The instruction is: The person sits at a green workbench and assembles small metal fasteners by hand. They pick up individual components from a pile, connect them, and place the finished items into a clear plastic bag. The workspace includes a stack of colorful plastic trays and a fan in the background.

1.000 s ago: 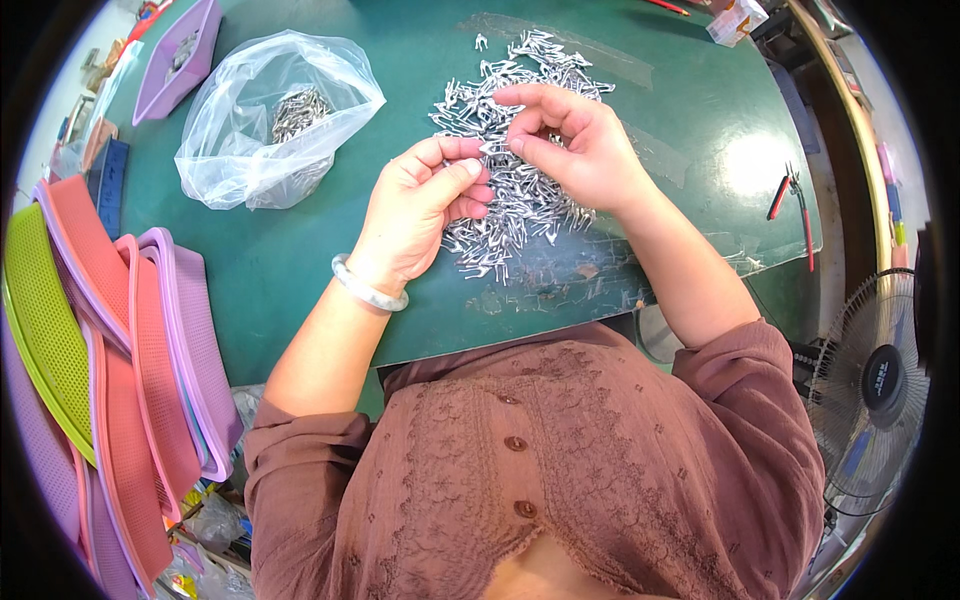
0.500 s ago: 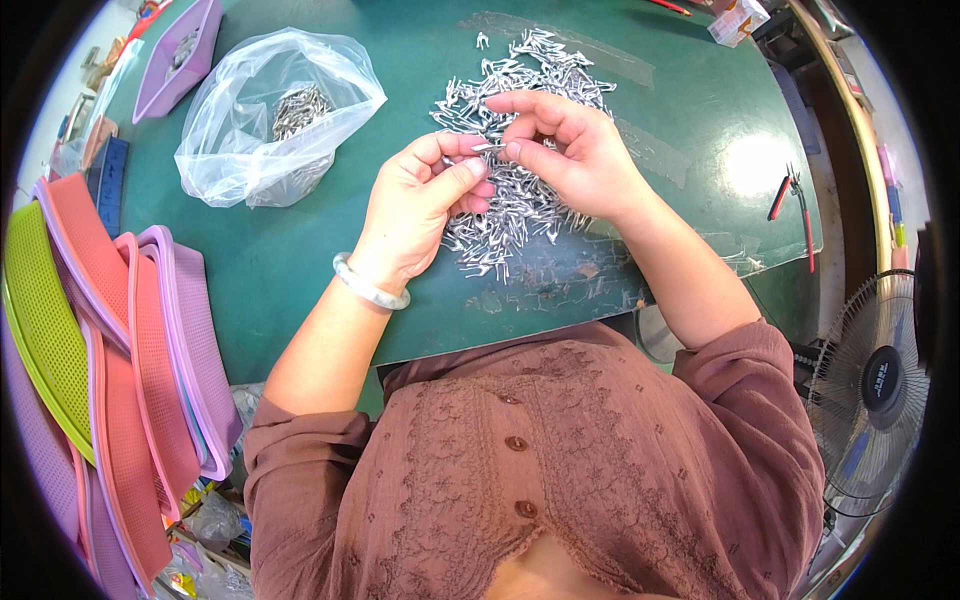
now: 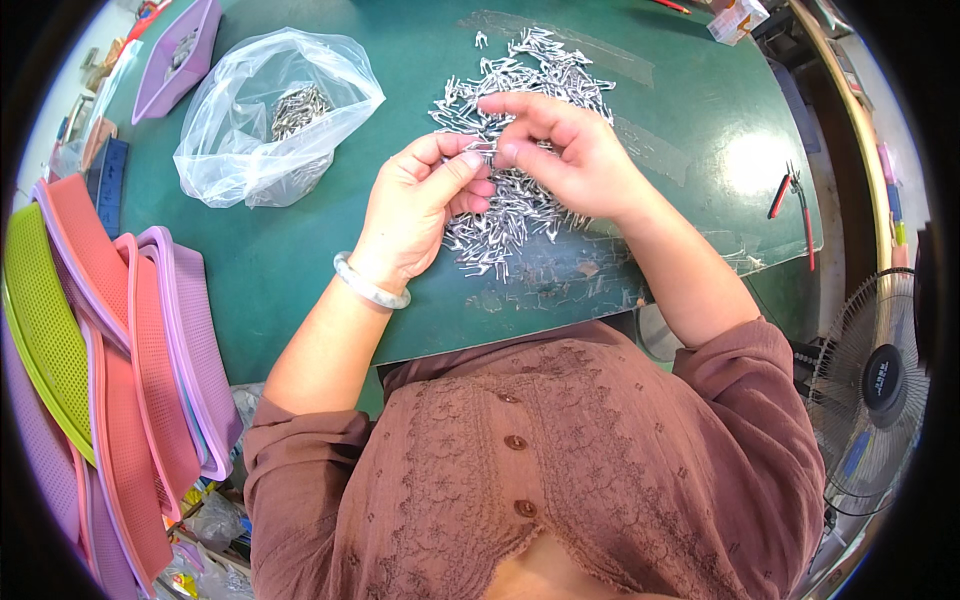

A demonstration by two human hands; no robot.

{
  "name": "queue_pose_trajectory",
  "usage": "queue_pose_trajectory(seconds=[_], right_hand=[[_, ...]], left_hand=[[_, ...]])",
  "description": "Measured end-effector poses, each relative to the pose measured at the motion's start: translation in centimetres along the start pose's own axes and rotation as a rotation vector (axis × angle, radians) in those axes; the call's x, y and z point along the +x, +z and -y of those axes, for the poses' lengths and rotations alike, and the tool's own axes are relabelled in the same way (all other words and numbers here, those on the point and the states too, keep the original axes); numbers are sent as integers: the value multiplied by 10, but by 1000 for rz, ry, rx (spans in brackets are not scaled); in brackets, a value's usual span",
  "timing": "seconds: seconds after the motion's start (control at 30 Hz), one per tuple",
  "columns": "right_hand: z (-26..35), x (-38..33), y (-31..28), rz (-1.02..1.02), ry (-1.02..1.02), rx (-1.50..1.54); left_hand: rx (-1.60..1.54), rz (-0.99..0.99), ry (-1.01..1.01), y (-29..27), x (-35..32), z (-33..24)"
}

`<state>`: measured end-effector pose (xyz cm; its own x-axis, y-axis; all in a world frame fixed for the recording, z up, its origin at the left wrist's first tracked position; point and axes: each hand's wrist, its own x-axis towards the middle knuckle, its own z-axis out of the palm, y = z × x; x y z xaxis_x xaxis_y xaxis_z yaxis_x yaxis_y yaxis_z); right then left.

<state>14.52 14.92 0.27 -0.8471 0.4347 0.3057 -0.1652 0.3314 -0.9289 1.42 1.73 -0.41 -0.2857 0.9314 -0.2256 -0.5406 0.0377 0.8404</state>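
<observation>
My left hand [image 3: 425, 190] pinches a small silvery metal piece [image 3: 482, 147] between thumb and forefinger, above a heap of loose forked metal pieces [image 3: 515, 215]. Close beside it, my right hand [image 3: 570, 155] has its thumb and a bent finger at the other end of that piece, while its forefinger reaches out above. The fingers partly cover the piece, so its full shape is hidden. Left of my hands lies an open clear plastic bag [image 3: 225, 125] with a clump of similar metal pieces [image 3: 298, 112] inside.
The heap rests on a green tabletop [image 3: 640, 275]. A lilac basket [image 3: 165, 85] stands at the far left. Stacked plastic baskets [image 3: 130, 420] crowd the left edge. Red-handled pliers [image 3: 780, 195] lie at right, near a black fan [image 3: 880, 380]. A small box [image 3: 738, 22] sits far right.
My right hand has shifted slightly left, its thumb and fingers closer to my left fingertips. My left hand stays almost still, and the heap and bag look the same.
</observation>
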Motion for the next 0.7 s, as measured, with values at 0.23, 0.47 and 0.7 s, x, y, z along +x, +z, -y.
queue_pose_trajectory(seconds=[0.23,0.47,0.7], right_hand=[[-9,8,-20,-104,-132,-486],[0,7,-18,64,-194,-813],[0,7,-17,-31,-207,-724]], left_hand=[[-144,49,-24,-10,2,-1],[-178,66,-25,-10,3,-3],[-135,28,-24,-10,1,-1]])
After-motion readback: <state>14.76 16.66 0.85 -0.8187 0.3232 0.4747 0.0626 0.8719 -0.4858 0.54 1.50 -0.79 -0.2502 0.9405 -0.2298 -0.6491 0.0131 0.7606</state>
